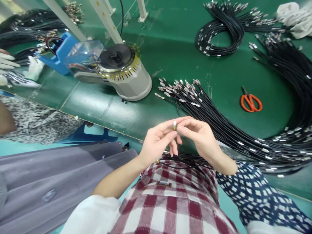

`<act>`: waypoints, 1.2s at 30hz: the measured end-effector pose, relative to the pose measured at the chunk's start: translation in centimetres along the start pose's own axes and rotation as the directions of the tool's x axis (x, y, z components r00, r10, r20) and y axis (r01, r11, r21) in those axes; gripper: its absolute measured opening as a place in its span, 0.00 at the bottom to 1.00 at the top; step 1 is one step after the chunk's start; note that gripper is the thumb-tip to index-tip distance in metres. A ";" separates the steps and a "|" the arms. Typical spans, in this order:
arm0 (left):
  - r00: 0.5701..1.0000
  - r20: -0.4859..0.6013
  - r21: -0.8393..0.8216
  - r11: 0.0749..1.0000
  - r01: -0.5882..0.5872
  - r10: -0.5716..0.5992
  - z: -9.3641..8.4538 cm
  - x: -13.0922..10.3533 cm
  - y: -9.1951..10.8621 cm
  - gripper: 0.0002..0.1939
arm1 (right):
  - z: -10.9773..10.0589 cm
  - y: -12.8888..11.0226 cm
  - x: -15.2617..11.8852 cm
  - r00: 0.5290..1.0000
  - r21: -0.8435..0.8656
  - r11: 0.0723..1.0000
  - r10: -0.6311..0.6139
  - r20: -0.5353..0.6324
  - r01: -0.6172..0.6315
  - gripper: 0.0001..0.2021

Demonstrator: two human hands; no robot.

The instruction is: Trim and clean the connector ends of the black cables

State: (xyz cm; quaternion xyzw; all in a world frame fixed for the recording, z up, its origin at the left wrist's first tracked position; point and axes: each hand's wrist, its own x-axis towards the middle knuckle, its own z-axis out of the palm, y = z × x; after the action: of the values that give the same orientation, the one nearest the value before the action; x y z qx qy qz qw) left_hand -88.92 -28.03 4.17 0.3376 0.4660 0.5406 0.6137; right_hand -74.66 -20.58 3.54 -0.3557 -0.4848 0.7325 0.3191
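Observation:
My left hand [158, 139] and my right hand [200, 133] meet in front of my chest, at the table's near edge. Between their fingertips is a black cable's end with a small silvery-white piece [175, 125] on it, yellowish along its lower part. Thumb and fingers of both hands are pinched around it; the fingers partly hide the cable. More black cables [190, 158] lie across my lap below the hands. Just beyond my hands, a thick bundle of black cables [214, 120] with metal-tipped ends rests on the green table.
A round grey tape dispenser [134, 78] stands left of the bundle, beside a blue holder [59, 57]. Orange-handled scissors [251, 102] lie right. A coiled cable bundle [219, 37] and white cloth [294, 18] are farther back. A co-worker's gloved hand [8, 61] shows at left.

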 end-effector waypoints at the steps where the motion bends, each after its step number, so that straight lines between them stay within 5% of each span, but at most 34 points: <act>1: 1.000 0.000 -0.002 1.000 0.002 -0.002 0.0 0.0 0.0 0.20 | 0.0 0.0 0.0 1.000 0.006 1.000 -0.002 0.005 0.002 0.06; 21: 0.998 -0.064 -0.025 1.000 0.010 -0.012 0.0 -0.2 -0.4 0.22 | 1.1 0.2 -0.1 0.999 0.106 0.993 0.047 0.000 -0.047 0.10; 36: 0.994 -0.103 -0.101 0.994 -0.041 0.031 0.0 0.3 -1.0 0.18 | 1.1 1.7 0.0 0.997 -0.066 0.997 -0.036 -0.075 0.031 0.13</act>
State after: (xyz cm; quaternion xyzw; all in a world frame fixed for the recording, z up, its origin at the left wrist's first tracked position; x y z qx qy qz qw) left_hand -88.57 -27.95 3.16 0.2862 0.4618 0.5912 0.5961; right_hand -75.79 -21.69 2.23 -0.3852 -0.5017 0.6970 0.3377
